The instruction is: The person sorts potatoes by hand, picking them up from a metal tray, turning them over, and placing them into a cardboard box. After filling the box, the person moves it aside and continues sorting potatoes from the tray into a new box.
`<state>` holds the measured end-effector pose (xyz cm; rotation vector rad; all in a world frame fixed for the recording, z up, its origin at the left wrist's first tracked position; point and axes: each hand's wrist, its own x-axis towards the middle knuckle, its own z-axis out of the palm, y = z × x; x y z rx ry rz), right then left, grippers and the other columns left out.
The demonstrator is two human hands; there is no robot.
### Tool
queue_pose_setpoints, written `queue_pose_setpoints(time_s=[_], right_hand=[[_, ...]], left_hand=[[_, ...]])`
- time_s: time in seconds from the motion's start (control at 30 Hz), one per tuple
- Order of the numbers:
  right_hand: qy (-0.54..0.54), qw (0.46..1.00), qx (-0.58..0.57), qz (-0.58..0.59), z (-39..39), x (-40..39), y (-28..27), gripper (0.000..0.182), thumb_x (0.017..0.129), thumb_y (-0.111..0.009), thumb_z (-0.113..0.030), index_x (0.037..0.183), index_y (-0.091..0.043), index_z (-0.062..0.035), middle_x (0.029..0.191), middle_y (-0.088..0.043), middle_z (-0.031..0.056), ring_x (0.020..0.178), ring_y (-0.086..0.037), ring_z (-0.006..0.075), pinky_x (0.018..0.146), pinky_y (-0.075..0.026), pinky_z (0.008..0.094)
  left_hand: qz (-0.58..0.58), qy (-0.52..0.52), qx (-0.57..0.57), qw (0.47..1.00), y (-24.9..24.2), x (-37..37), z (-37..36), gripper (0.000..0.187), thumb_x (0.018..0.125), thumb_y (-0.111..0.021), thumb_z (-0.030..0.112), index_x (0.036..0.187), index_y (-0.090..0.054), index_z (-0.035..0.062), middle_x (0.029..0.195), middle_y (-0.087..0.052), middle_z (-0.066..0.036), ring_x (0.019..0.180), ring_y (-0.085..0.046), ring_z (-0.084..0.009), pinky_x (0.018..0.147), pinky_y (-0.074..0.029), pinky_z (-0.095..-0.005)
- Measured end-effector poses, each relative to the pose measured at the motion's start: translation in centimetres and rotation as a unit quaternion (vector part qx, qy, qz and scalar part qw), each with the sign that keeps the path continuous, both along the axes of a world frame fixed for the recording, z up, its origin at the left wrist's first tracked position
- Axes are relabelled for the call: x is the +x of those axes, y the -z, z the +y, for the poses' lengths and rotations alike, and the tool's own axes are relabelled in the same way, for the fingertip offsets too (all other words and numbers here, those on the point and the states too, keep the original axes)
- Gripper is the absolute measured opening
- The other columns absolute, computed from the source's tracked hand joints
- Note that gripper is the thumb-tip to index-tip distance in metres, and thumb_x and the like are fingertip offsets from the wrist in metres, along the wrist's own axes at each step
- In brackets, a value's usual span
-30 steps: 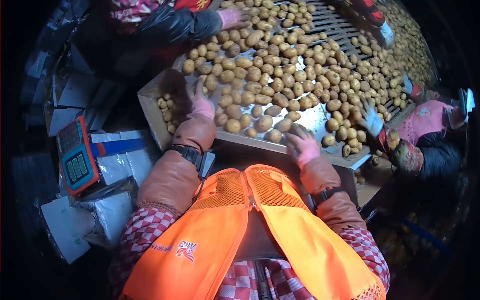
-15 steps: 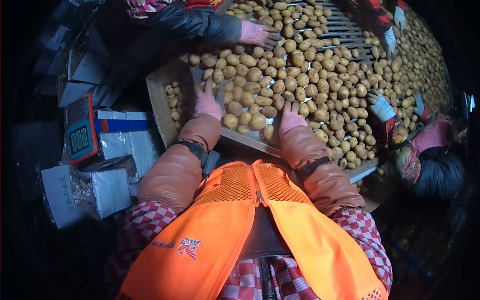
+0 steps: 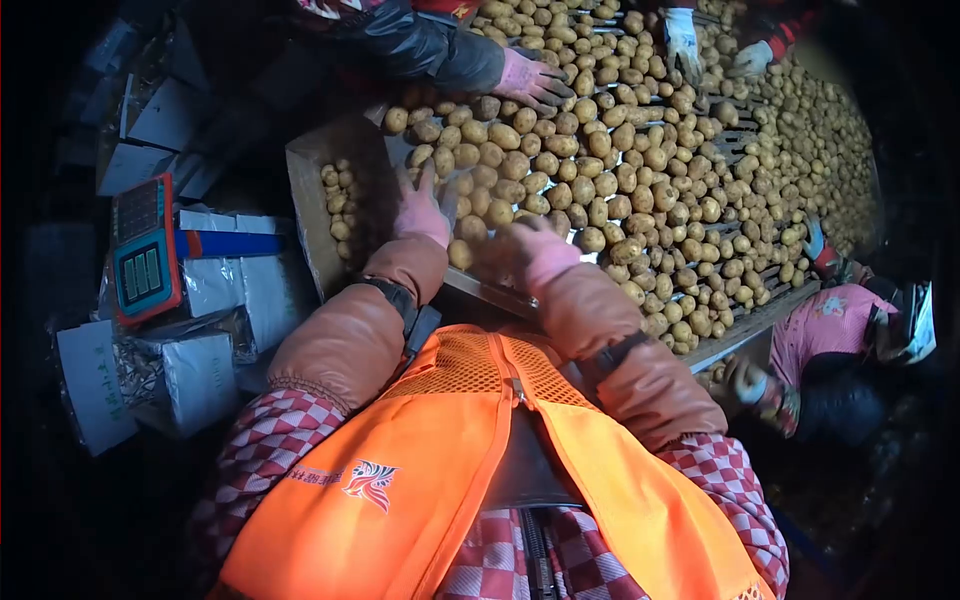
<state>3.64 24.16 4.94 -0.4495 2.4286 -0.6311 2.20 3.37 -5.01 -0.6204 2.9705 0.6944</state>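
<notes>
Many potatoes (image 3: 610, 185) lie spread over a sorting table with a pale metal edge (image 3: 490, 291). My left hand (image 3: 424, 212), in a pink glove, rests at the table's left end against the nearest potatoes, its fingers spread. Beside it on the right, my right hand (image 3: 535, 250), also pink-gloved, is over the near edge among potatoes. Its fingers are blurred by motion, and whether they hold a potato cannot be made out.
A co-worker's pink-gloved hand (image 3: 533, 82) lies on the potatoes at the back left. Other co-workers' gloved hands (image 3: 683, 42) are farther right. Left stand a scale (image 3: 146, 252) and white boxes (image 3: 200, 375). Some potatoes (image 3: 340, 205) fill a cardboard-coloured chute.
My right hand has moved left, closer to my left hand. Co-workers' hands at the back and right have shifted, one leaving the table's right edge. The view has moved slightly.
</notes>
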Motion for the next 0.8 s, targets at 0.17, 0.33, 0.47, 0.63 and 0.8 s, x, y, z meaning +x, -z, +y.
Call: queue_pose_setpoints(time_s=[0.17,0.33,0.47,0.63,0.8], right_hand=[[-0.127,0.974,0.184,-0.042,-4.4,-2.1,3.7,0.035,0.097,-0.052,-0.031,0.129,-0.058,-0.0161,0.131,-0.053,0.0191,0.119,-0.060,0.0360,0.096,-0.051,0.0449],[-0.106,0.941,0.257,-0.194,-7.7,-3.4,-4.7,0.044,0.099,-0.048,-0.038,0.138,-0.056,-0.0199,0.145,-0.050,0.0100,0.134,-0.051,0.0284,0.104,-0.047,0.0449],[-0.136,0.938,0.253,-0.194,-8.1,-3.5,-3.3,0.044,0.099,-0.051,-0.038,0.137,-0.056,-0.0176,0.141,-0.053,0.0112,0.130,-0.053,0.0278,0.103,-0.047,0.0432],[-0.168,0.949,0.183,-0.193,-6.6,-4.4,-3.3,0.044,0.098,-0.053,-0.039,0.135,-0.056,-0.0147,0.136,-0.058,0.0126,0.126,-0.056,0.0271,0.102,-0.047,0.0410],[0.100,0.934,-0.191,-0.286,-4.5,-5.4,-0.8,0.048,0.097,-0.060,-0.037,0.137,-0.053,-0.0114,0.129,-0.063,0.0124,0.118,-0.060,0.0247,0.098,-0.048,0.0369]], left_hand=[[-0.016,-0.015,0.016,1.000,-1.0,-0.4,0.2,0.059,0.095,-0.057,0.049,0.149,-0.042,0.0300,0.158,-0.026,-0.020,0.130,-0.047,-0.0455,0.103,-0.046,-0.0520],[0.001,-0.014,0.002,1.000,0.1,-0.2,-0.1,0.061,0.095,-0.057,0.049,0.150,-0.041,0.0302,0.159,-0.026,-0.019,0.129,-0.048,-0.0465,0.103,-0.046,-0.0519],[-0.033,-0.026,0.045,0.998,-1.6,-0.3,-0.1,0.061,0.094,-0.059,0.048,0.150,-0.042,0.0288,0.159,-0.025,-0.020,0.130,-0.047,-0.0464,0.103,-0.046,-0.0511],[-0.029,-0.013,0.042,0.999,-1.0,0.0,-0.5,0.065,0.092,-0.061,0.048,0.151,-0.037,0.0339,0.163,-0.019,-0.012,0.126,-0.052,-0.0436,0.094,-0.052,-0.0524],[-0.094,0.048,-0.047,0.993,-1.7,1.8,0.1,0.066,0.093,-0.059,0.036,0.154,-0.034,0.0286,0.161,-0.022,-0.018,0.139,-0.037,-0.0472,0.105,-0.044,-0.0553]])
